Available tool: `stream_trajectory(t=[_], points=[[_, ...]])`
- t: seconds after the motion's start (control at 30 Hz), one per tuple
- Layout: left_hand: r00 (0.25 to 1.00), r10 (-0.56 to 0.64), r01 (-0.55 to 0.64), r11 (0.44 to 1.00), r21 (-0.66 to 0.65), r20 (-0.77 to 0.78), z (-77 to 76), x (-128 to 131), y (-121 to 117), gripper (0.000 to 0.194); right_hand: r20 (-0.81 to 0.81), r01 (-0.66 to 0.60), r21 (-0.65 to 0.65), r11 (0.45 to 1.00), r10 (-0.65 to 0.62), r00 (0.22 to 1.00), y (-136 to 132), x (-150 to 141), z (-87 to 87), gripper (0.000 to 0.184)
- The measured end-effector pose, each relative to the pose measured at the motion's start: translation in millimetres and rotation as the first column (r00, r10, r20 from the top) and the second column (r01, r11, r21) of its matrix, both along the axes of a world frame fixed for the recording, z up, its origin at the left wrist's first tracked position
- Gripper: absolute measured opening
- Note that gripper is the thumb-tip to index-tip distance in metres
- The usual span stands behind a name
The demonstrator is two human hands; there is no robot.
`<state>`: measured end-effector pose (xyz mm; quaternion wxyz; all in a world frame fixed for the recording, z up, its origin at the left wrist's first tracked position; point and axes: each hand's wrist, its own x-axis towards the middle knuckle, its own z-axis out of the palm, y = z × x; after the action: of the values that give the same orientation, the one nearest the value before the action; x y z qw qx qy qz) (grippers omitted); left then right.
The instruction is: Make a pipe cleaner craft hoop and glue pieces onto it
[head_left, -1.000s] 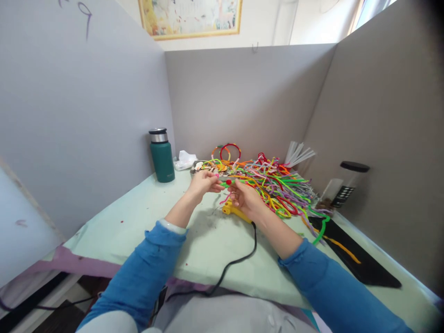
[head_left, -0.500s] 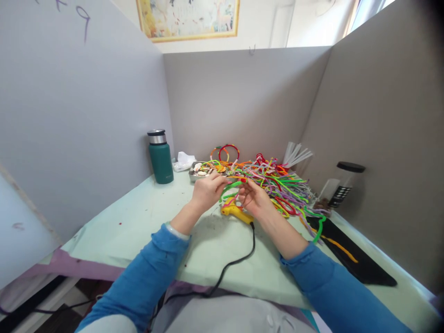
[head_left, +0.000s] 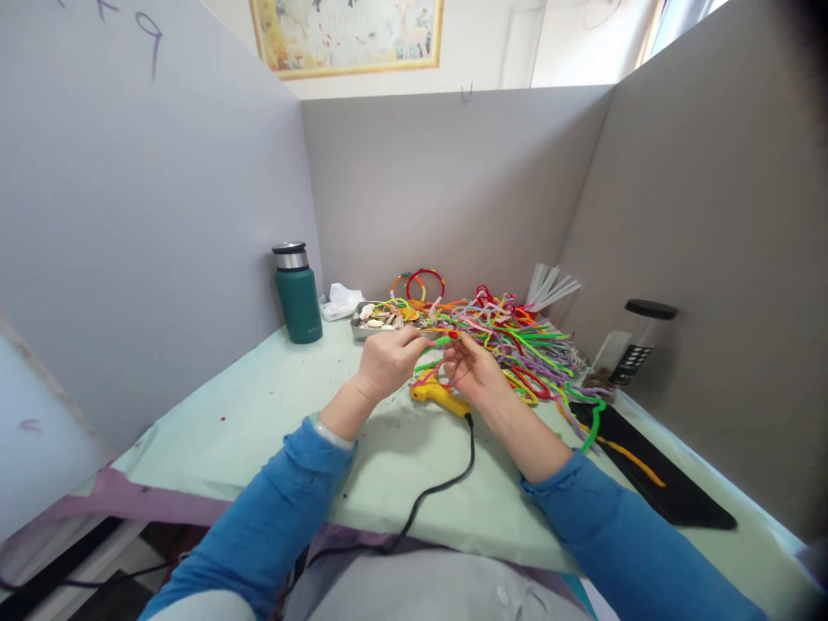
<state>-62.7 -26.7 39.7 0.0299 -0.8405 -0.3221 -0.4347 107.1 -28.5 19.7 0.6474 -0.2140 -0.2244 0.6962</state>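
Observation:
Both of my hands meet over the middle of the table, fingertips a short gap apart. A fuzzy green pipe cleaner (head_left: 442, 342) spans that gap. My left hand (head_left: 386, 360) is closed in a pinch on its left end, where a bit of pink shows. My right hand (head_left: 477, 369) pinches the other end between thumb and forefinger, its remaining fingers loosely curled. A small red spot shows at the right fingertips; I cannot tell what it is. Just below the hands lies a yellow hot glue gun (head_left: 441, 398), with more green and pink pipe cleaner by its nozzle.
A heap of coloured pipe cleaners (head_left: 536, 345) spreads behind and right. Beyond the hands are a metal tray (head_left: 363, 329) of small pieces and two headbands (head_left: 425, 272). A green bottle (head_left: 298, 297), white sticks (head_left: 549, 287), a clear jar (head_left: 640, 336) and a black mat (head_left: 686, 492) surround them.
The green pipe cleaner between my fingertips has shifted slightly, and my left fingers have turned a little. My right hand stays almost in place. The whole view has moved slightly.

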Motion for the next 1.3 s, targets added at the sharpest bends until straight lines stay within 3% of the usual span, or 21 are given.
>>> stream_trajectory(t=[0.2,0.5,0.7,0.77,0.83,0.93,1.0,1.07,1.17,1.3], points=[[0.997,0.060,-0.058,0.998,0.032,-0.056,-0.9,1,1,0.029,-0.004,0.011,-0.001,1.000,-0.011,1.000,1,0,-1.0,0.015],[0.997,0.040,-0.041,0.999,-0.015,-0.064,-0.3,0,-1,0.028,-0.034,0.026,0.005,1.000,-0.026,0.999,1,0,-0.4,0.016],[0.980,-0.002,0.019,0.996,-0.087,0.199,1.9,3,-1,0.027,-0.050,0.013,0.044,0.999,-0.010,0.999,-1,0,0.3,0.013],[0.958,0.009,0.046,0.982,-0.184,0.288,2.9,3,2,0.028,-0.059,0.014,0.058,0.998,-0.011,0.998,-1,0,0.0,0.012],[0.946,0.013,0.108,0.929,-0.355,0.323,2.8,4,5,0.032,-0.063,0.020,0.064,0.998,-0.016,0.998,-1,0,-0.2,0.013],[0.937,-0.060,0.267,0.758,-0.595,0.344,0.8,6,7,0.041,-0.048,0.048,0.063,0.997,-0.045,0.998,0,0,-0.4,0.014],[0.909,-0.102,0.369,0.648,-0.667,0.403,-0.6,9,7,0.043,-0.034,0.074,0.061,0.995,-0.072,0.997,0,0,-0.8,0.014],[0.877,-0.116,0.439,0.584,-0.682,0.465,-1.2,11,6,0.041,-0.026,0.088,0.062,0.994,-0.087,0.996,1,-1,-1.5,0.014],[0.853,-0.109,0.475,0.568,-0.672,0.511,-0.8,13,5,0.037,-0.008,0.082,0.091,0.992,-0.082,0.997,1,-1,-3.0,0.014],[0.846,-0.094,0.468,0.602,-0.647,0.524,-0.2,11,6,0.033,0.001,0.060,0.116,0.991,-0.061,0.998,2,-2,-4.4,0.012]])
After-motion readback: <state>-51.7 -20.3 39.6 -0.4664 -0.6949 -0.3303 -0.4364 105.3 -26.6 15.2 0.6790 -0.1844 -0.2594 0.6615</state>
